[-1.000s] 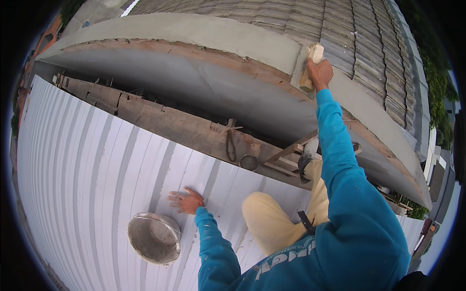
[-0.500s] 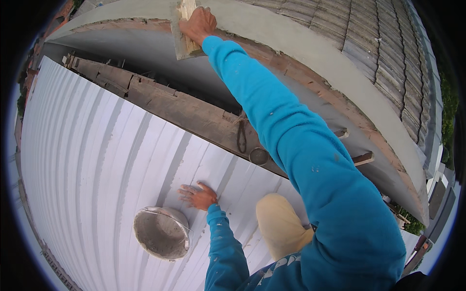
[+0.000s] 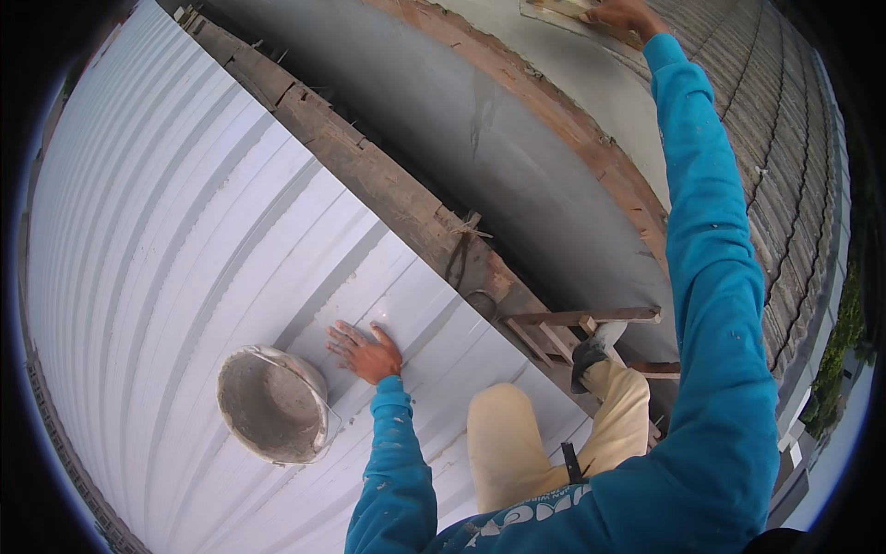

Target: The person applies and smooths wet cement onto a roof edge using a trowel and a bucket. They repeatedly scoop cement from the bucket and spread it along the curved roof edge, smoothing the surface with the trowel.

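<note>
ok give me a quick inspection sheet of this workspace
Surface: ribbed white sheeting, some grey spots.
Job's things: wooden float at the grey band, partly cut off by the frame; bucket on the sheeting, grey-coated inside.
Clutter: wooden frame near the person's foot; small round container by the sheeting's edge.
Hands: left flat on the sheeting, fingers spread, right of the bucket; right holding the float.
Cables: nothing seen; only a dark cord.
Surroundings: tiled roof at right; greenery beyond.
</note>
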`<state>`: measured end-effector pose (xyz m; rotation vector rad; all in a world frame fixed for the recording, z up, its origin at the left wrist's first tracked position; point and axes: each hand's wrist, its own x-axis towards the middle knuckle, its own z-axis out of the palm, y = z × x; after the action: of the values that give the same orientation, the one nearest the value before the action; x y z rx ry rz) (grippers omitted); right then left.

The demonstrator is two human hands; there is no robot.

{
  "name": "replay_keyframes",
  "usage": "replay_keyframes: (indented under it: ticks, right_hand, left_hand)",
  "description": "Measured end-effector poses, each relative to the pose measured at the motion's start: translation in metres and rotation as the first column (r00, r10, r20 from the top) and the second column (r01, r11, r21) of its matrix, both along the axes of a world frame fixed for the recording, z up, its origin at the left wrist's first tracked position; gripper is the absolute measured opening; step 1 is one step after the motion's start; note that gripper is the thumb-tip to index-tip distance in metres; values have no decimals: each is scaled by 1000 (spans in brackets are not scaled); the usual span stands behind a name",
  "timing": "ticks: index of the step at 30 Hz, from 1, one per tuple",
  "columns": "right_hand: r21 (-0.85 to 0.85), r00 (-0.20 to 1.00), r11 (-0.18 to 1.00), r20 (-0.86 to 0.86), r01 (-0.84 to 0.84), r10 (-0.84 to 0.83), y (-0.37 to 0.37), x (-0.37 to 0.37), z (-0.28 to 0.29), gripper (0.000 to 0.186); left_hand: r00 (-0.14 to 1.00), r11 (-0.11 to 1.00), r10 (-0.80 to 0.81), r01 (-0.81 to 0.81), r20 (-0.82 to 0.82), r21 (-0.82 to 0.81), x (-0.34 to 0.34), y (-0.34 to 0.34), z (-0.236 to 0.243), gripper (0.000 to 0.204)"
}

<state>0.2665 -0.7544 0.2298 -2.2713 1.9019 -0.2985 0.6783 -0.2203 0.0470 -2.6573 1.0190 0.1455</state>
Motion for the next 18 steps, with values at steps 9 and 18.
replay_keyframes:
  ticks: [9,18]
  right_hand:
    - [35,956,974,-189,-223,226,-84,74,8,47]
    - [85,885,933,-297,-350,359,-126,157,3,47]
  left_hand:
    - [999,1000,13,-14,-46,-19,-1,-5,5,76]
    - [998,999,10,-13,-66,-46,0,-4,7,77]
